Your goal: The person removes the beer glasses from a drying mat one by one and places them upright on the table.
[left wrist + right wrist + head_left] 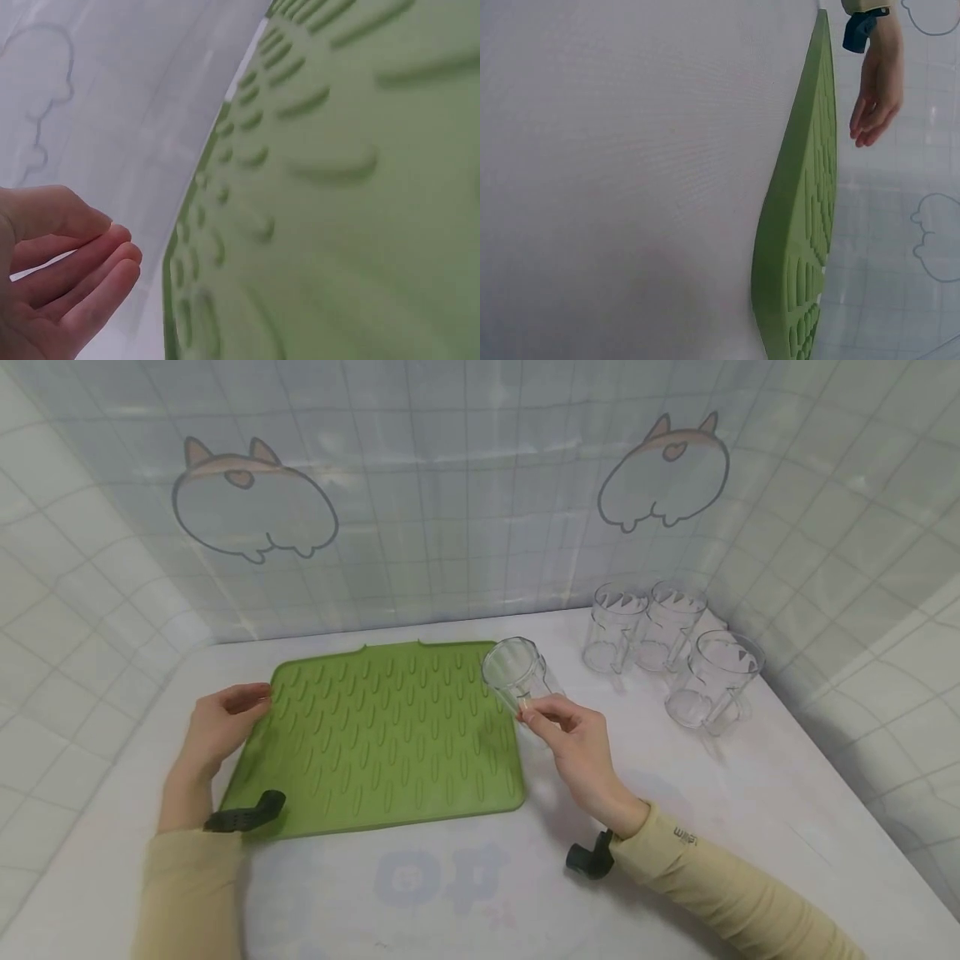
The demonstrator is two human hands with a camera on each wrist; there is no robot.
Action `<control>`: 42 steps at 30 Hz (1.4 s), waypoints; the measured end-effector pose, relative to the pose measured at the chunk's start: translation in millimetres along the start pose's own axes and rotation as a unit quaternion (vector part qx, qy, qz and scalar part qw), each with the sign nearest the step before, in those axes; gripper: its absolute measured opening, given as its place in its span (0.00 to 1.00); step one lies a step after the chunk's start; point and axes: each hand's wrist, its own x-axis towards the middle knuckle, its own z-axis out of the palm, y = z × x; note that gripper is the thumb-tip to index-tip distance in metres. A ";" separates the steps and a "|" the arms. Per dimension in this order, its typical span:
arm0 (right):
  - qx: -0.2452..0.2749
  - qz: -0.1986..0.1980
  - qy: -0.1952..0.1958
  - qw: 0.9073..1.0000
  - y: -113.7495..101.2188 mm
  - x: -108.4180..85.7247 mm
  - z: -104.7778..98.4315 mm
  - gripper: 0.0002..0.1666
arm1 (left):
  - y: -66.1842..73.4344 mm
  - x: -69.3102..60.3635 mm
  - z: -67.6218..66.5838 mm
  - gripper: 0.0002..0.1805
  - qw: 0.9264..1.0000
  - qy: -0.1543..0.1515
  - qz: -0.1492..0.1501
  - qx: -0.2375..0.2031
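Observation:
My right hand (pixel 581 752) pinches a clear mug (pixel 516 665) between thumb and fingers, above the right edge of a green ridged drying mat (pixel 390 735). The mug tilts, its mouth facing up and left; the fingers hide part of its side. Beside the mat's left edge is my left hand (pixel 219 722), fingers loosely bent and holding nothing. In the left wrist view the left hand (pixel 75 270) appears apart from the mat (pixel 337 225). The right wrist view shows the mat (pixel 795 225) edge-on and the left hand (pixel 881 90) beyond it, but not the right hand or mug.
Three more clear mugs stand upright at the back right: one mug (pixel 600 653), a second mug (pixel 652 652) close beside it, and a third mug (pixel 690 706) nearer. A white cloth (pixel 360 893) covers the table. Tile-patterned sheets (pixel 465 510) rise behind and at both sides.

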 end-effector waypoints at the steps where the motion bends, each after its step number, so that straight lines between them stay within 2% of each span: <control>1: -0.001 -0.001 0.000 1.000 0.1 0.3 -0.2 0.08 | 4.7 0.5 2.1 0.27 1.000 -0.002 0.008 0.006; 8: -0.002 -0.006 -0.003 1.000 0.7 1.2 -0.6 0.09 | 34.8 -1.1 13.4 0.24 0.997 -0.029 0.058 0.033; 11: -0.004 -0.010 -0.003 1.000 1.1 1.7 -0.6 0.08 | 48.1 -3.4 16.9 0.24 0.996 -0.044 0.077 0.030; 22: -0.011 -0.042 -0.003 0.999 1.8 0.7 -0.9 0.08 | 99.9 -9.1 38.3 0.24 0.989 -0.059 0.133 -0.023; 33: -0.049 -0.075 -0.002 0.996 4.1 -0.5 -2.1 0.07 | 137.1 -18.1 66.8 0.26 0.983 -0.094 0.152 -0.050; 42: -0.054 -0.106 -0.007 0.993 4.5 -3.2 -1.3 0.07 | 158.4 -32.3 86.6 0.26 0.973 -0.125 0.173 -0.083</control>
